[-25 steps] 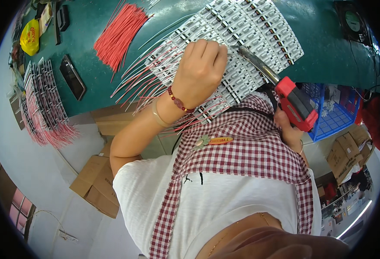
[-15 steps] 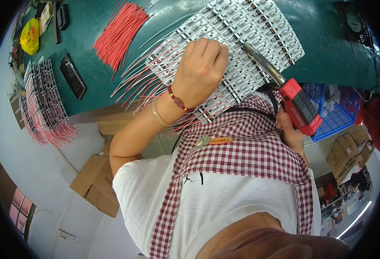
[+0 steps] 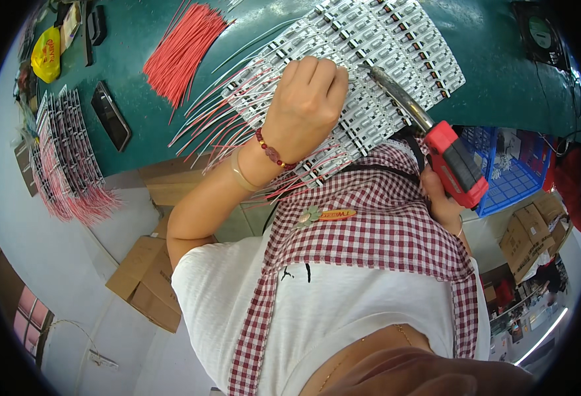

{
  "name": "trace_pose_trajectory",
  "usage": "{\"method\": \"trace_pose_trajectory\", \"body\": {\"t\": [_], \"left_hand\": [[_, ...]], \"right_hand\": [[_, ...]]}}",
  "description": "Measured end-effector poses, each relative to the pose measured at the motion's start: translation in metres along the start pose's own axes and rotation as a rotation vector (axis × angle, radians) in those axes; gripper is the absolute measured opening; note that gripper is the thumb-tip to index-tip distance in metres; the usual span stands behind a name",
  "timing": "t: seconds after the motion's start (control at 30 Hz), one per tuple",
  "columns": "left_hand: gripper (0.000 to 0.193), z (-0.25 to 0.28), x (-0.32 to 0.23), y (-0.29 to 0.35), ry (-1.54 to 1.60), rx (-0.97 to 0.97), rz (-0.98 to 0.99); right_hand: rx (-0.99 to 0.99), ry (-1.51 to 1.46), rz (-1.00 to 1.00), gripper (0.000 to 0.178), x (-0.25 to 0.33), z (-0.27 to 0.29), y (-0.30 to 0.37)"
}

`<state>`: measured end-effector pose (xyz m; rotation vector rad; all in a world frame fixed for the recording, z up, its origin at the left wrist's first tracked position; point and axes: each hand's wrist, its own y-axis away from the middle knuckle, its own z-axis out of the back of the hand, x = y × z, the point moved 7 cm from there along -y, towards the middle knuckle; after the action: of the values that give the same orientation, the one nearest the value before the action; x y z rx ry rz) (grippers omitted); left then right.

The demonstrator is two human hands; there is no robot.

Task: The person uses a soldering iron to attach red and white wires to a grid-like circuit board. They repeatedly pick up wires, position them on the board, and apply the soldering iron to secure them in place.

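A broad panel of grey-white metal parts lies on the table, with red and white wires sticking out along its left side. My left hand rests over the middle of this panel, fingers curled closed; whatever they pinch is hidden beneath the knuckles. My right hand, at the panel's lower right, grips a red and black soldering iron. The iron's metal barrel slants up and left over the panel. Its dark tip ends just right of my left fingers; whether it touches the parts I cannot tell.
On the green table lie a bundle of red wires, a phone and a yellow packet. Another wired panel hangs over the left edge. A blue basket stands at right, near cardboard boxes.
The soldering iron's handle has shifted slightly left in my right hand, its tip staying nearly in place. My left hand has barely moved.
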<state>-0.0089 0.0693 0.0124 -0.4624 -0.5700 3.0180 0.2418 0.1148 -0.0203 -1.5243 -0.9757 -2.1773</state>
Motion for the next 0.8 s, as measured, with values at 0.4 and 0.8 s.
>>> {"method": "trace_pose_trajectory", "body": {"t": [0.4, 0.8], "left_hand": [[0.027, 0.006, -0.005, 0.0, -0.03, -0.007, -0.001], [0.026, -0.003, -0.014, -0.001, 0.011, 0.024, 0.021]], "right_hand": [[-0.029, -0.066, -0.041, 0.016, -0.008, 0.006, 0.005], [-0.008, 0.056, -0.056, 0.018, -0.019, 0.008, 0.01]]}}
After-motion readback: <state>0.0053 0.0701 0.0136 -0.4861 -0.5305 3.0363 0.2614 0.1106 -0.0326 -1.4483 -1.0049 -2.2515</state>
